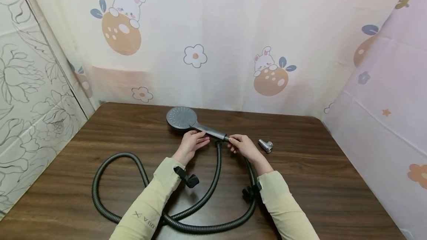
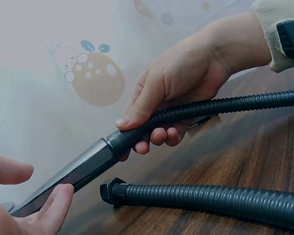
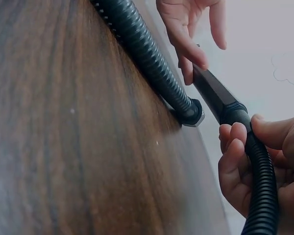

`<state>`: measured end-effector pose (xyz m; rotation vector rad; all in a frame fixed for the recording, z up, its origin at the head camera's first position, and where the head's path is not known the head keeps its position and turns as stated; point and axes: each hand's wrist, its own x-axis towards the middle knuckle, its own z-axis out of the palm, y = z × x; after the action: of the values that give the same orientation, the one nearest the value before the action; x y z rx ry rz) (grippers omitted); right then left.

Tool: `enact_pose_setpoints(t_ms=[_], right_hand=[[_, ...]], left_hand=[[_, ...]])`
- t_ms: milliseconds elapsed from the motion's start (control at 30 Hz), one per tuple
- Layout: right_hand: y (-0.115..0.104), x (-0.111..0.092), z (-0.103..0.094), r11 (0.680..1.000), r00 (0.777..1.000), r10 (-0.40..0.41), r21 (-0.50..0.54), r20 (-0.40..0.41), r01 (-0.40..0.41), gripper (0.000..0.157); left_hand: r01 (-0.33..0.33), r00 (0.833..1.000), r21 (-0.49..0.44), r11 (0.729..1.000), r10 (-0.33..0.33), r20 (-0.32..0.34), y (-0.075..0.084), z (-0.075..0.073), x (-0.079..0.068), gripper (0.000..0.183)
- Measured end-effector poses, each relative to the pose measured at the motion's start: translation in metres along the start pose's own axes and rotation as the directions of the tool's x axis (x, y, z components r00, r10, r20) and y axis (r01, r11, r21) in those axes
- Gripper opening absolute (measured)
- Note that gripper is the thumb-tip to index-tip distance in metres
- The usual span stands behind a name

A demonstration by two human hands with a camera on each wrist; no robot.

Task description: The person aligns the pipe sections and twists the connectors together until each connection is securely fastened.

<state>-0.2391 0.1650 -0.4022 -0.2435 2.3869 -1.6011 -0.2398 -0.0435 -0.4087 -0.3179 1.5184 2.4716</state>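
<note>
A grey hand shower [image 1: 182, 117] with a round spray face turned upward lies toward the back of the table in the head view. Under its handle [image 2: 71, 171], my left hand [image 1: 190, 144] rests relaxed fingers against the side, the thumb standing apart from it. My right hand [image 1: 245, 147] pinches the black ribbed shower hose [image 3: 262, 183] between thumb and fingers, right at the handle's lower end, where hose and handle meet. The hose's other end, with a hexagonal nut [image 2: 109, 191], lies just in front of the handle, between the hands.
A small chrome fitting [image 1: 265, 146] lies to the right of my right hand. Loops of hose [image 1: 96, 184] spread over the wooden table [image 1: 320, 180], passing below both forearms. A printed curtain [image 1: 220, 80] hangs behind the back edge.
</note>
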Motion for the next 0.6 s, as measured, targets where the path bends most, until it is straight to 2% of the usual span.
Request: enact_pose_setpoints(t_ms=[133, 400, 600], right_hand=[[0.002, 0.002, -0.002, 1.0, 1.0, 0.001, 0.0, 0.004, -0.001, 0.031], [0.007, 0.01, -0.006, 1.0, 1.0, 0.02, 0.004, 0.017, -0.02, 0.034], [0.008, 0.012, -0.01, 0.999, 0.999, 0.04, -0.02, 0.028, -0.039, 0.034]], left_hand=[[-0.007, 1.0, -0.019, 1.0, 0.008, 0.015, -0.001, 0.001, 0.003, 0.063], [0.004, 1.0, -0.068, 0.998, -0.003, 0.016, -0.004, 0.002, 0.01, 0.032], [0.016, 0.999, -0.098, 0.995, -0.013, 0.031, -0.006, 0.002, 0.013, 0.032]])
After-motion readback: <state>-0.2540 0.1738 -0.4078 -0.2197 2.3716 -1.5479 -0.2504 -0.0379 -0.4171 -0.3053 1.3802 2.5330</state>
